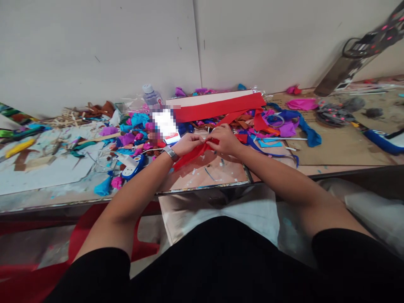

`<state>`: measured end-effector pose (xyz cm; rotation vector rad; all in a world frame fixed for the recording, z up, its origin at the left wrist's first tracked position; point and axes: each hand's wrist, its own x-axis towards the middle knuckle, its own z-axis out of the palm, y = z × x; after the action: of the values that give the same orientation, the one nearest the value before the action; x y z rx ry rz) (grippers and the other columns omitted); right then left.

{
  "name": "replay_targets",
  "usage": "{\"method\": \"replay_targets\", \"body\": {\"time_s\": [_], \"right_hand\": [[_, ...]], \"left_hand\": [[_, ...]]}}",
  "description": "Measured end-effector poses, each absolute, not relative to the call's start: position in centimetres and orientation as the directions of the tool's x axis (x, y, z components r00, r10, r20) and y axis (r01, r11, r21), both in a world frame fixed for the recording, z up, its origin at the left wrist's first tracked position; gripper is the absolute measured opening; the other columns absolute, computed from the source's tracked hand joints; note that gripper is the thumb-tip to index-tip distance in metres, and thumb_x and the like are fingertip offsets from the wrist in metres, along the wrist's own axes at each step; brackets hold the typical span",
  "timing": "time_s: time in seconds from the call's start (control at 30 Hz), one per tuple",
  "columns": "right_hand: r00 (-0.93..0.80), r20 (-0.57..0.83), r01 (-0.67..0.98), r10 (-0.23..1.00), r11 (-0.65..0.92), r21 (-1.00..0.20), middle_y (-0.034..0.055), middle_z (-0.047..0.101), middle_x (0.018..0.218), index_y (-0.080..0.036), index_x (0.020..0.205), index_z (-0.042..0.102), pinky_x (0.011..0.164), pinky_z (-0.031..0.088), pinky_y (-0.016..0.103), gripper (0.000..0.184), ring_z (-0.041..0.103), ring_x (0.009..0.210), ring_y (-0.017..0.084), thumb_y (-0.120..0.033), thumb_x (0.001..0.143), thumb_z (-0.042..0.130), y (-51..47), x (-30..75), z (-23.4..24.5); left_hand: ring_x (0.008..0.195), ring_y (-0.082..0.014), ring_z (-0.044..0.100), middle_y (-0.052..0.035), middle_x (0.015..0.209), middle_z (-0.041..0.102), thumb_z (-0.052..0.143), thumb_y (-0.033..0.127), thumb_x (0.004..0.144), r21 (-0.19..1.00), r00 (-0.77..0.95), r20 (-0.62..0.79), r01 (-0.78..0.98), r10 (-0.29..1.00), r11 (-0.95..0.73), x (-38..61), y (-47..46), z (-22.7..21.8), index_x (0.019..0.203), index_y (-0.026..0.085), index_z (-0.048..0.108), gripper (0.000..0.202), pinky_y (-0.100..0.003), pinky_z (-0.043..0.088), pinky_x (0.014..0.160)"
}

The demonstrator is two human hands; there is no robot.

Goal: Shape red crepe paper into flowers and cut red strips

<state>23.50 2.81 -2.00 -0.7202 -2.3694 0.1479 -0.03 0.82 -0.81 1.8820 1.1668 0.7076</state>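
Both my hands meet over the workbench on a strip of red crepe paper (189,156). My left hand (188,143), with a watch at the wrist, pinches the strip with its fingers closed. My right hand (224,139) grips the same strip just to the right, fingers curled over it. The strip runs from below my left wrist up toward a long folded red paper pack (217,107) lying behind my hands.
Scraps of crepe paper in blue, purple and pink litter the bench (47,174). A plastic bottle (152,97) stands at the back. A blue tape dispenser (134,166) lies left of my left arm. A red plastic stool (82,240) sits below the bench edge.
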Motion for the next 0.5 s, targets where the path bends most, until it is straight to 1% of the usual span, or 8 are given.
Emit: {"method": "replay_targets", "body": {"time_s": [0.1,0.3,0.5], "right_hand": [[-0.637,0.552,0.464,0.537,0.84,-0.281,0.0074,0.082,0.1,-0.024,0.098,0.08,0.1,0.03,0.048,0.018,0.064,0.103,0.03,-0.034,0.098,0.065,2.7,23.43,-1.98],[-0.624,0.551,0.487,0.553,0.828,-0.28,0.0082,0.082,0.099,-0.023,0.095,0.078,0.098,0.029,0.048,0.017,0.065,0.102,0.03,-0.031,0.097,0.064,2.57,23.31,-2.01],[-0.615,0.571,0.481,0.544,0.833,-0.275,0.0084,0.083,0.101,-0.022,0.094,0.076,0.097,0.03,0.048,0.017,0.067,0.104,0.03,-0.03,0.098,0.062,2.72,23.32,-2.25]], "left_hand": [[0.07,-0.014,0.057,-0.0021,0.079,0.073,0.068,0.061,0.085,0.833,0.424,0.082,0.468,0.902,-0.296,-0.13,0.97,-0.9,0.089,0.014,0.081,0.049,-0.026,0.042,0.067],[0.068,-0.0139,0.056,-0.0024,0.078,0.073,0.064,0.052,0.088,0.798,0.423,0.129,0.492,0.897,-0.347,-0.09,0.94,-1.05,0.088,0.013,0.08,0.042,-0.027,0.041,0.066],[0.067,-0.0136,0.055,-0.0018,0.075,0.071,0.062,0.05,0.092,0.737,0.434,0.193,0.528,0.88,-0.422,0.31,0.6,-0.83,0.09,0.012,0.079,0.042,-0.027,0.04,0.066]]}}
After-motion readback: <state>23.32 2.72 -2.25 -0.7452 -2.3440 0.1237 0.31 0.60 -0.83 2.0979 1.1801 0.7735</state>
